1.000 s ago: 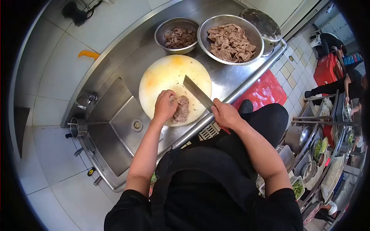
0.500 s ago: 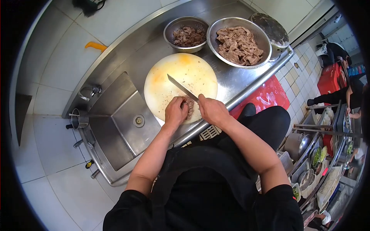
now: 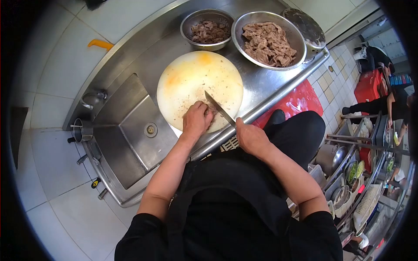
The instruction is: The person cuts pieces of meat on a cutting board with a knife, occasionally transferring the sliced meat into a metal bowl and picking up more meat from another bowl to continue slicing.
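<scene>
Both hands have shifted: right hand (image 3: 250, 137) grips the cleaver (image 3: 219, 108) drawn back, left hand (image 3: 196, 120) apparently covering meat.

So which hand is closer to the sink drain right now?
Left. The left hand rests on the cutting board just beside the sink, a short way from the drain. The right hand, gripping the cleaver, is farther out, past the board's edge.

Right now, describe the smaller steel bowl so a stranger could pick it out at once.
Start at the round pale cutting board on the steel counter, where the left hand presses meat beside the knife. Two steel bowls stand past the board's far edge. The smaller bowl is the one nearer the wall tiles, holding less, darker meat than the wide bowl beside it.
</scene>
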`<act>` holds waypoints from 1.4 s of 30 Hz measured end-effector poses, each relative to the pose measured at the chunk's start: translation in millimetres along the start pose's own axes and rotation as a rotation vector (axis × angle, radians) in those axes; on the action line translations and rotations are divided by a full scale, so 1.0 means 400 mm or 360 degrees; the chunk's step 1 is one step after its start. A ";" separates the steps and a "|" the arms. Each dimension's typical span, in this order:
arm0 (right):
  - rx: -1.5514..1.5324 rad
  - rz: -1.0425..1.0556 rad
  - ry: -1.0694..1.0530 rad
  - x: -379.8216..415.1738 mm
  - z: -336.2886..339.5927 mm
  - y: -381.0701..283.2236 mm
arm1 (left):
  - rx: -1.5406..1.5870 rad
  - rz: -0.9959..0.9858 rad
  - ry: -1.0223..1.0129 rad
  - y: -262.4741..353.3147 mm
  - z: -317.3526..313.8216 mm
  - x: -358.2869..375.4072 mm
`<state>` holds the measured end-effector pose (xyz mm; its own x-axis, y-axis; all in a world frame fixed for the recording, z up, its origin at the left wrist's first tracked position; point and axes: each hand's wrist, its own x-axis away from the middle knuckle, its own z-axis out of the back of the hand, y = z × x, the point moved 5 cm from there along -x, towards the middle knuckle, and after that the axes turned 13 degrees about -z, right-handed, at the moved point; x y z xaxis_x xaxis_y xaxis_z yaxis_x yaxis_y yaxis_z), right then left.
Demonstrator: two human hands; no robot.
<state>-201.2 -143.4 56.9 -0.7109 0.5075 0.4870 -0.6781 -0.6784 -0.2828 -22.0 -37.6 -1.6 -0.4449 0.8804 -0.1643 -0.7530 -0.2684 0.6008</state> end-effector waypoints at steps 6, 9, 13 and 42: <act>-0.0225 -0.0014 0.0180 -0.036 -0.031 0.018 | 0.0041 -0.0020 -0.0009 0.000 0.007 -0.001; -0.0200 -0.0013 0.0221 -0.075 -0.005 -0.011 | 0.0098 -0.0051 0.0144 -0.004 0.024 0.010; -0.0212 -0.0079 0.0117 -0.027 0.040 -0.052 | 0.0229 -0.0011 0.0122 -0.010 0.034 0.021; -0.0153 -0.0037 0.0108 -0.066 -0.024 -0.035 | 0.0233 0.0124 0.0171 -0.041 0.019 0.023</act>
<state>-174.7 -142.1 40.2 -0.7034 0.5597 0.4381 -0.7072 -0.6134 -0.3516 -10.1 -22.1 -7.0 -0.5539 0.8104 -0.1908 -0.6394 -0.2674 0.7209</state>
